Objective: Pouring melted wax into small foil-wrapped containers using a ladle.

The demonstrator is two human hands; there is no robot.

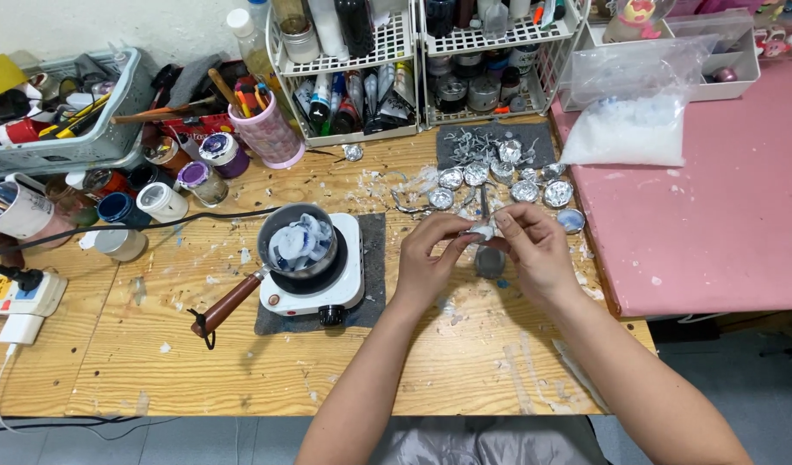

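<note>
My left hand [432, 254] and my right hand [538, 250] meet above the wooden table [241, 362], both pinching a small crumpled foil cup [482, 230] between the fingertips. Under the hands stands a small grey container [489, 262] on the table. Just beyond lie several more foil cups [508, 179], some on a dark grey mat [542, 142]. To the left a small metal pot [299, 243] with white and blue wax chunks sits on a white hot plate [323, 288]; its brown handle [228, 303] points toward the near left.
Wire racks [413, 77] of bottles and tubes line the back. Paint jars [211, 164], a pink brush cup [271, 129] and a grey basket [68, 112] stand at the back left. A power strip [17, 293] lies at the left edge. A bag of white flakes [633, 120] rests on the pink table [714, 215].
</note>
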